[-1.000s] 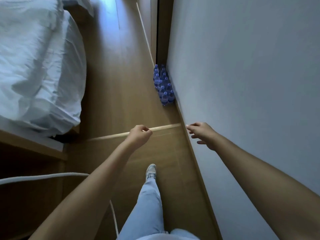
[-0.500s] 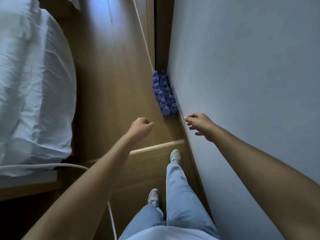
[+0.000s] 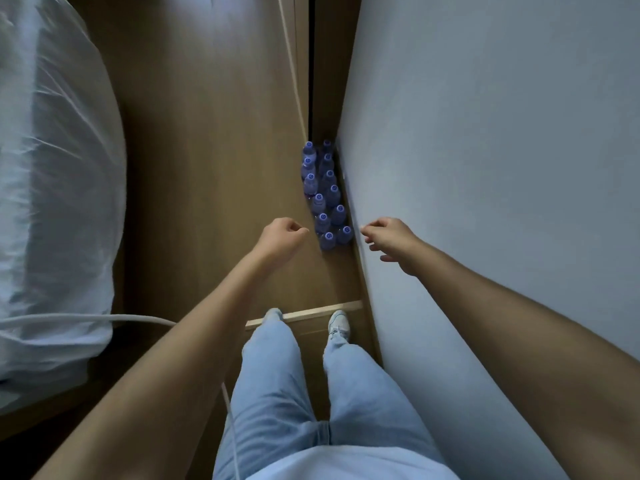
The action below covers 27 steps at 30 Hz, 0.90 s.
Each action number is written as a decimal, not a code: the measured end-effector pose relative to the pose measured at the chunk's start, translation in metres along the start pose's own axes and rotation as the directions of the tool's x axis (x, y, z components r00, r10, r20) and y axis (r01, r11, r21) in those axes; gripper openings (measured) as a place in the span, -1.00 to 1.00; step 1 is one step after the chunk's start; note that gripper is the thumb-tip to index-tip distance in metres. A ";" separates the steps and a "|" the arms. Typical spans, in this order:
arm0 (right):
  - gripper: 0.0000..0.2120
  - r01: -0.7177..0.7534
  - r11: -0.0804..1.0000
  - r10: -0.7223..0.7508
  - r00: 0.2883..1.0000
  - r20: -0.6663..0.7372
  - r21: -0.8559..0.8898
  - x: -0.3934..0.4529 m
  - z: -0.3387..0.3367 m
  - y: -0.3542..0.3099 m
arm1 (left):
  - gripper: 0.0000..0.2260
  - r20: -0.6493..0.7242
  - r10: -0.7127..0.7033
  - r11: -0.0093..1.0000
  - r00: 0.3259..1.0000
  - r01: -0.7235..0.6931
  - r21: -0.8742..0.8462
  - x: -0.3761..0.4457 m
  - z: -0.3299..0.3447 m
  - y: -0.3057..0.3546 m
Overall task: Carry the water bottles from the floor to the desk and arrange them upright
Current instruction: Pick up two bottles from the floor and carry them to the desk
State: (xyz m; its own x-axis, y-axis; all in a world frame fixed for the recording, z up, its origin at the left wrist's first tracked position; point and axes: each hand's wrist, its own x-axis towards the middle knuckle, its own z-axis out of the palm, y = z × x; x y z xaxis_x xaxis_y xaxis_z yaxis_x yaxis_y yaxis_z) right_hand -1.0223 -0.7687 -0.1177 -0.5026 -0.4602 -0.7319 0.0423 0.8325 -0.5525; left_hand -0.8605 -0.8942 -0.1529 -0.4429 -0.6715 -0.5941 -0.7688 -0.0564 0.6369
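I see a narrow strip of wooden floor (image 3: 214,168) between the rumpled white bedding (image 3: 52,188) and the smooth grey wall (image 3: 485,150). The water bottles (image 3: 323,195), blue-capped clear plastic, stand in two rows tight against that wall. My left hand (image 3: 280,237) is curled, holding nothing; my right hand (image 3: 391,237) hangs loosely bent, empty, beside the nearest caps.

A pale wall (image 3: 485,168) fills the right. Wood floor (image 3: 214,150) runs far ahead, lit at the far end. A bed (image 3: 52,202) with white bedding lies left.
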 end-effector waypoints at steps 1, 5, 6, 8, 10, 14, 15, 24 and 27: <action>-0.76 -0.007 1.000 0.007 1.000 0.000 0.003 0.011 0.001 -0.005 | -0.88 0.010 0.001 1.000 1.000 -0.001 0.012 0.014 -0.002 0.004; -0.75 -0.054 0.998 0.056 0.998 -0.026 0.041 0.051 0.004 -0.027 | -0.88 0.070 0.001 0.999 0.998 -0.005 0.054 0.066 -0.019 0.015; -0.75 -0.066 0.996 0.069 0.997 -0.038 0.063 0.060 0.006 -0.033 | -0.88 0.089 0.006 0.998 0.996 -0.012 0.063 0.080 -0.024 0.018; -0.77 -0.093 0.989 0.102 0.992 -0.078 0.114 0.079 0.011 -0.044 | -0.88 0.125 0.018 0.995 0.992 -0.030 0.095 0.106 -0.035 0.023; -0.82 -0.107 0.980 0.128 0.984 -0.125 0.168 0.095 0.016 -0.055 | -0.88 0.166 0.033 0.988 0.985 -0.058 0.143 0.131 -0.047 0.027; -0.86 -0.125 0.961 0.176 0.965 -0.195 0.247 0.128 0.029 -0.072 | -0.87 0.231 0.075 0.961 0.970 -0.132 0.244 0.180 -0.066 0.033; -0.86 -0.128 0.959 0.182 0.962 -0.203 0.253 0.134 0.033 -0.073 | -0.87 0.240 0.082 0.952 0.967 -0.147 0.268 0.187 -0.068 0.034; -0.84 -0.162 0.947 0.230 0.945 -0.232 0.279 0.198 0.052 -0.032 | -0.86 0.333 0.096 0.876 0.938 -0.239 0.418 0.242 -0.027 0.010; -0.79 -0.170 0.957 0.229 0.941 -0.248 0.236 0.235 0.064 0.003 | -0.89 0.361 0.087 0.873 0.929 -0.245 0.422 0.270 0.010 -0.023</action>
State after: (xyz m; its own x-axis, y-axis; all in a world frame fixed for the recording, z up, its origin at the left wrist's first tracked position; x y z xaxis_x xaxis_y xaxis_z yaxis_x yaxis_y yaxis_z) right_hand -1.0856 -0.8943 -0.3169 -0.6773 -0.1665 -0.7166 0.3295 0.8022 -0.4978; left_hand -0.9672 -1.0669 -0.3327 -0.6443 -0.3618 -0.6738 -0.7569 0.4277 0.4942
